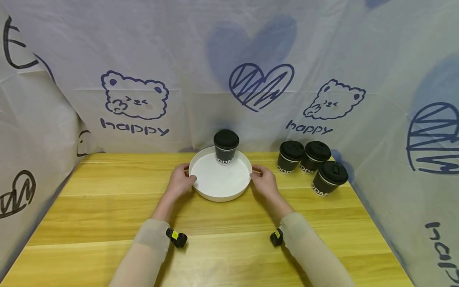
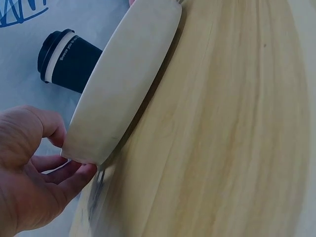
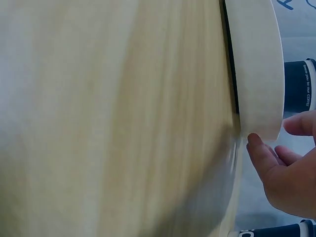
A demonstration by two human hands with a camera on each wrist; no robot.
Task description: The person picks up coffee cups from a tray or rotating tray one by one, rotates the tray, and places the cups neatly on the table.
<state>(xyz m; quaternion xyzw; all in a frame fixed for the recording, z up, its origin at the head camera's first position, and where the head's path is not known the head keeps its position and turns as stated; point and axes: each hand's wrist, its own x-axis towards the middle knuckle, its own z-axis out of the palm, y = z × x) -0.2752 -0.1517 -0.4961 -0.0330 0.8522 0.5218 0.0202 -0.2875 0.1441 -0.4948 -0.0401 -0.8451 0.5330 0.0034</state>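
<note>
A round white tray (image 1: 220, 181) with a low wall is at the middle of the table. Inside it, toward the back, stands a black paper cup (image 1: 226, 147) with a black lid. At the tray's left side my left hand (image 1: 180, 180) grips the wall, thumb at the rim and fingers curled below. My right hand (image 1: 264, 181) holds the opposite side, its thumb by the rim and its fingertips (image 3: 254, 139) at the lower edge. A thin dark strip shows under the tray in both wrist views; whether it is lifted I cannot tell.
Three more lidded black cups stand close together at the back right; the nearest cup (image 1: 329, 178) is right of my right hand. The wooden table (image 1: 107, 203) meets a white cloth (image 1: 193, 59) with blue drawings behind and at both sides.
</note>
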